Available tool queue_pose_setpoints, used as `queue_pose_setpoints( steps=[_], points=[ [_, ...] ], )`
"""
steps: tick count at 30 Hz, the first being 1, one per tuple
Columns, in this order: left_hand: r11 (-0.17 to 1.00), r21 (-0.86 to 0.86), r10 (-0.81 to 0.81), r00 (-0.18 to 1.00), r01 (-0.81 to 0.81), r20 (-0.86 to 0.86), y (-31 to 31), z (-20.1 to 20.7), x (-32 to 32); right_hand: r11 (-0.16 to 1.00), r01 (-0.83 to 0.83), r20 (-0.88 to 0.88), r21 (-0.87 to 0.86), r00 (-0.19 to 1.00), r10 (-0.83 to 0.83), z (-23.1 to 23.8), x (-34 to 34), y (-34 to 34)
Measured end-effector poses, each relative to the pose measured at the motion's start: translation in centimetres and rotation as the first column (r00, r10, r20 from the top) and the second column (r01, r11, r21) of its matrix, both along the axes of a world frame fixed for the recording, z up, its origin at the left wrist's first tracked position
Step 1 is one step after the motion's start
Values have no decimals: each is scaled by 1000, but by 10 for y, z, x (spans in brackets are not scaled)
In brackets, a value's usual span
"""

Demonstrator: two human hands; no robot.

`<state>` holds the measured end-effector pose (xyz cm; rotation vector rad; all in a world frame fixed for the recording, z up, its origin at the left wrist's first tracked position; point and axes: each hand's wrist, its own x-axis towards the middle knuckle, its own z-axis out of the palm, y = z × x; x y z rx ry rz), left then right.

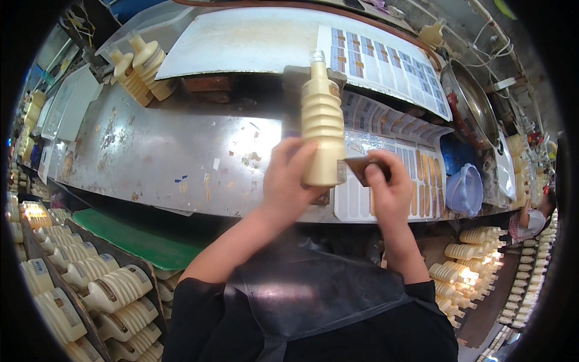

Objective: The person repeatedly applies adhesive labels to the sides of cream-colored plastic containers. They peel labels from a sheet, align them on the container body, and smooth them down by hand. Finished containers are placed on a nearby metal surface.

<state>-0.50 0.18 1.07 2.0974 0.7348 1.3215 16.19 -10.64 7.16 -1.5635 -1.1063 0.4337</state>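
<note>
A cream ribbed bottle (324, 130) with a clear neck stands over the bench's front part. My left hand (291, 175) is closed round its lower left side, thumb across the front. My right hand (389, 186) pinches a thin flat brown scraper-like piece (362, 168), whose edge meets the bottle's lower right side. A small label shows at the bottle's upper right, and another by the scraper's edge. Beside my right hand lie sheets of labels (392, 145), with gold strips on the nearest one. A dark stand (294, 75) is partly hidden behind the bottle.
Two similar bottles (148, 63) stand at the back left of the metal bench (157, 151). A white board (241, 36) carrying a label sheet lies behind. A lilac basket (464, 192) and a metal basin (470, 102) are at the right. Racked bottles (117, 283) fill both sides below; another person (529, 222) is far right.
</note>
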Motion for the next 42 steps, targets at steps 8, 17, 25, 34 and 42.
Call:
queue_pose_setpoints(
  steps=[8, 17, 25, 34, 42],
  points=[
    [988, -25, -155, 975, 153, -159, 15, 11, -16, 925, -200, -440, -324, 897, 40, -31, 41, 52],
    [628, -710, -166, 946, 318, 277, 114, 32, 46, 924, -286, -352, -253, 917, 187, -13, 10, 62],
    [889, -453, -174, 964, 67, -199, 99, 111, -5, 954, -197, 449, -225, 848, 281, 10, -34, 17],
    [859, -512, 117, 977, -9, 180, 102, 136, -144, 913, -264, -24, -311, 963, 270, 12, 2, -6],
    [533, 72, 798, 473, -843, -373, 210, 136, -239, 919, -165, -180, -357, 978, 106, -27, 48, -21]
  ],
)
